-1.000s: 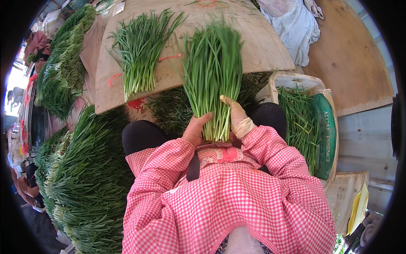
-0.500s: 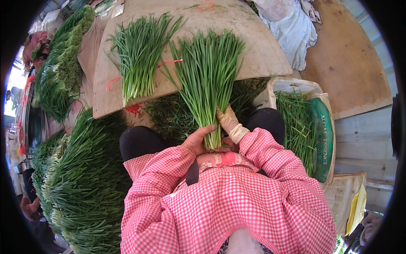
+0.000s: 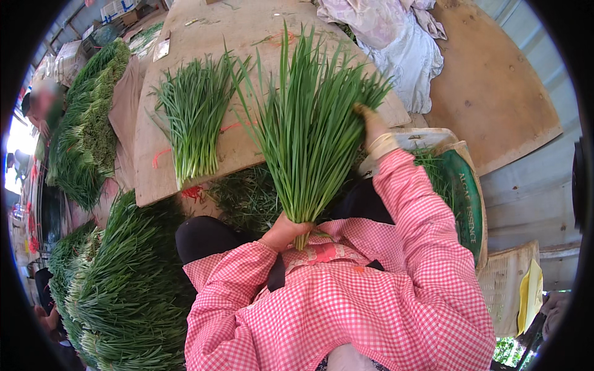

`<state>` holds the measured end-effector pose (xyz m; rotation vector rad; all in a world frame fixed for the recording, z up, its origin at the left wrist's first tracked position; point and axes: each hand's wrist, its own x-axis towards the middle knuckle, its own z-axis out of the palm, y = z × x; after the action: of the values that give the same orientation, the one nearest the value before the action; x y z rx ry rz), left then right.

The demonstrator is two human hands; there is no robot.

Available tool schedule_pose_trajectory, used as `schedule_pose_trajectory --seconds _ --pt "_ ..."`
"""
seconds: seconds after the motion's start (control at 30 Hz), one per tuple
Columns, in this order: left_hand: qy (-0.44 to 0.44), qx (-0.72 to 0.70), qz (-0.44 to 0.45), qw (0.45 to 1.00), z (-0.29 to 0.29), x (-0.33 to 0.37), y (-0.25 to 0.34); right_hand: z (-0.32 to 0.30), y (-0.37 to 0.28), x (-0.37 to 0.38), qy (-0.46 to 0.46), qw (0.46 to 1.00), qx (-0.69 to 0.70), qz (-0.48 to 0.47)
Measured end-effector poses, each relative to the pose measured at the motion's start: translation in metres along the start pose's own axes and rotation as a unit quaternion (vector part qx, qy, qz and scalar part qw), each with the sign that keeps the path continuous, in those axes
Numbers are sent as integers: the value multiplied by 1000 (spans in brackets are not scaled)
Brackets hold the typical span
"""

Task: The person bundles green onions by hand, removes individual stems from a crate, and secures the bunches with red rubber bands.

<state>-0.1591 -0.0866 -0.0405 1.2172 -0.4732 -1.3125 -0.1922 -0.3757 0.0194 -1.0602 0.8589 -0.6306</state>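
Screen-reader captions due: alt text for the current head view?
The person's left hand grips a bunch of long green leaves near its base; the right hand is at the bunch's right edge. Beyond, a second bunch lies on a wooden board, and a big pile of greens sits to the left.

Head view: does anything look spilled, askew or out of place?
Mildly, yes: loose garlic chives lie tangled below the near edge of the wooden board, possibly dropped, unlike the aligned bunch on top. The held bunch in the left grip also fans out raggedly at its tips.
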Motion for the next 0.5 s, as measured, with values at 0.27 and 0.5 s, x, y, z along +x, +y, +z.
schedule_pose_trajectory --seconds 0.27,0.5 --pt "11 -26 23 999 2 7 5 -126 -40 41 14 991 -129 -37" --pt "82 6 31 996 1 4 22 -78 7 -91 -243 851 -447 -131"
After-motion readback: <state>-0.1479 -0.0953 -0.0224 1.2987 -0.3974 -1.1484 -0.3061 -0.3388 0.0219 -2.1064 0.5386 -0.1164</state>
